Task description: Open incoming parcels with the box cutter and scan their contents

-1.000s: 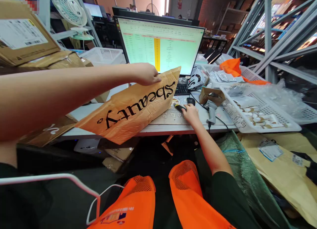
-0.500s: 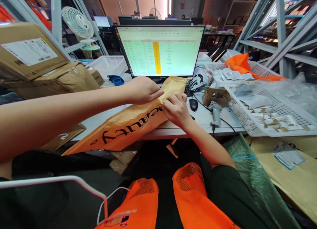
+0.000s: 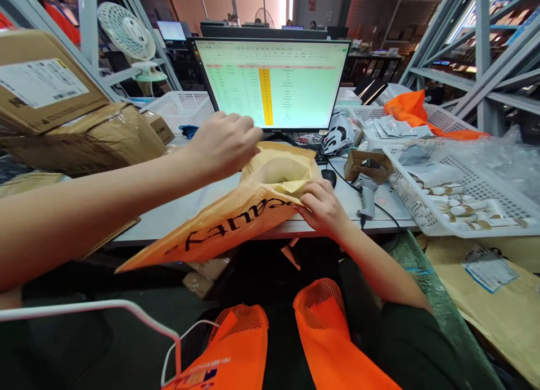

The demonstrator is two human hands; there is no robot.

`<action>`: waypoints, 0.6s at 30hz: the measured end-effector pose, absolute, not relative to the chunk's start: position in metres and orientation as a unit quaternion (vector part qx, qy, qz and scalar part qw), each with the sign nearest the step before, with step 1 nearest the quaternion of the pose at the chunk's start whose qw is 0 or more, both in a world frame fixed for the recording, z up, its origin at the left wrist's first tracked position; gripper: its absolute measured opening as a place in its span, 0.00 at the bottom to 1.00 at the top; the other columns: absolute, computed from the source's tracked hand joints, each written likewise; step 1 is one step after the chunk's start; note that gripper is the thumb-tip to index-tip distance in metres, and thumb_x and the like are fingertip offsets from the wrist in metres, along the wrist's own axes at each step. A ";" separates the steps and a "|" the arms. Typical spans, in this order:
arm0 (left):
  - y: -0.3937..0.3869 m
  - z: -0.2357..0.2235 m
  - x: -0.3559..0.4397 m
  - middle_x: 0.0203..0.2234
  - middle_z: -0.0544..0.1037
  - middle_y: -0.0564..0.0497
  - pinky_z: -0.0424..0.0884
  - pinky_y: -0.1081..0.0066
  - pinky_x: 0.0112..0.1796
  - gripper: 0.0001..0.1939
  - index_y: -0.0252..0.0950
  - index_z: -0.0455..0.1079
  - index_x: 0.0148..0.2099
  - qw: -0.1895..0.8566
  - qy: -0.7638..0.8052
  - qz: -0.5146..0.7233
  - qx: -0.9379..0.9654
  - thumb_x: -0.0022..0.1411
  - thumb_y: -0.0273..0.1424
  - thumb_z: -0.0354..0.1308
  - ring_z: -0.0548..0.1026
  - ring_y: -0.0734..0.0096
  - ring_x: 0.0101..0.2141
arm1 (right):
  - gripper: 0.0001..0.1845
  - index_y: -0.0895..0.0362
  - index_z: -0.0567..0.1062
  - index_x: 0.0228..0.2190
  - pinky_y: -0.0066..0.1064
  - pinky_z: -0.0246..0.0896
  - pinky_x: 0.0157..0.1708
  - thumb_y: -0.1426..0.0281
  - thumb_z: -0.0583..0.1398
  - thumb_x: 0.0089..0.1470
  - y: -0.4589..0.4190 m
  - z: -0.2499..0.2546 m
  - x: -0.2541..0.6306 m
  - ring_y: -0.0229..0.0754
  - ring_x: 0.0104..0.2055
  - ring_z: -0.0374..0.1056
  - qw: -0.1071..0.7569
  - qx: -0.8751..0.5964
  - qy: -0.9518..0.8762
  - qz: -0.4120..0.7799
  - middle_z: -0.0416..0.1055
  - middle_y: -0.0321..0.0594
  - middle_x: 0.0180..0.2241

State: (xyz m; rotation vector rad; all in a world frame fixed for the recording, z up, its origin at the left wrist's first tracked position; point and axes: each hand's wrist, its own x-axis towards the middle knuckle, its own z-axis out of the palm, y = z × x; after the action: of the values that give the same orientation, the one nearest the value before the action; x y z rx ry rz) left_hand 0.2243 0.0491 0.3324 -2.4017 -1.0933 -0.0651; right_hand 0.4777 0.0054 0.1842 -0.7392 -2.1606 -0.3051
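1. Gripping the near right lip of the bag [image 3: 236, 218] with the right hand [image 3: 323, 207], fingers bent tightly around the paper.
2. Holding the left hand [image 3: 228, 142] palm down, fingers curled, right by the far left corner of the bag's mouth. Cannot tell from here whether pinching the paper or just brushing against it.
3. To be found between and below both hands: the bag, mouth toward the monitor [image 3: 307, 92], tapering back under the left forearm and out past the edge of the desk [image 3: 343, 201].
4. Done so far, as far as can be seen: spread open at the mouth, with pale lining showing. Appears, as a judgement, wide enough to look or reach into.
5. Not done: closed or sealed at the mouth. Cannot tell, past the folds, whether empty or filled inside.
6. Just beyond the right hand: mouse [image 3: 328, 178], partly hidden. Farther to its right: scanner [image 3: 368, 200], with a small box [image 3: 355, 166] behind and a tray [image 3: 476, 233] of white-and-gold items beyond.
7. Out past the left forearm: stacked cartons [image 3: 90, 142], well apart from the bag's mouth.
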 end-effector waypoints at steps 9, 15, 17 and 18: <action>0.061 0.310 0.276 0.55 0.74 0.31 0.71 0.59 0.48 0.35 0.26 0.69 0.63 0.095 -0.453 0.023 -0.886 0.68 0.51 0.54 0.76 0.45 0.51 | 0.11 0.52 0.71 0.46 0.56 0.63 0.63 0.62 0.59 0.65 0.034 0.146 0.454 0.59 0.73 0.52 0.611 -0.340 -0.714 -0.025 0.51 0.54 0.71; 0.077 0.304 0.289 0.53 0.77 0.30 0.72 0.57 0.49 0.42 0.26 0.71 0.61 0.005 -0.494 0.032 -0.869 0.65 0.59 0.51 0.77 0.43 0.51 | 0.46 0.58 0.52 0.69 0.54 0.62 0.65 0.47 0.59 0.62 0.078 0.106 0.454 0.57 0.69 0.61 0.571 -0.380 -0.695 0.217 0.60 0.61 0.68; 0.077 0.306 0.296 0.52 0.78 0.31 0.73 0.57 0.48 0.39 0.27 0.73 0.60 -0.002 -0.470 0.027 -0.882 0.65 0.56 0.51 0.78 0.44 0.50 | 0.49 0.59 0.55 0.69 0.53 0.61 0.66 0.45 0.62 0.59 0.088 0.105 0.449 0.58 0.67 0.63 0.549 -0.412 -0.690 0.230 0.64 0.60 0.65; 0.078 0.306 0.298 0.50 0.79 0.32 0.73 0.57 0.46 0.36 0.28 0.74 0.58 0.000 -0.463 0.032 -0.886 0.63 0.54 0.53 0.78 0.45 0.48 | 0.51 0.59 0.55 0.69 0.54 0.59 0.66 0.44 0.64 0.57 0.090 0.106 0.445 0.58 0.67 0.62 0.551 -0.422 -0.687 0.217 0.64 0.60 0.65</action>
State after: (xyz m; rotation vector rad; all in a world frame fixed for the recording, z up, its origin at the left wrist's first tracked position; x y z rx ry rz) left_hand 0.2985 0.0784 0.3063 -2.7840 -1.4534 0.1012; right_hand 0.4446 0.0900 0.1062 -0.9977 -1.6251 0.5135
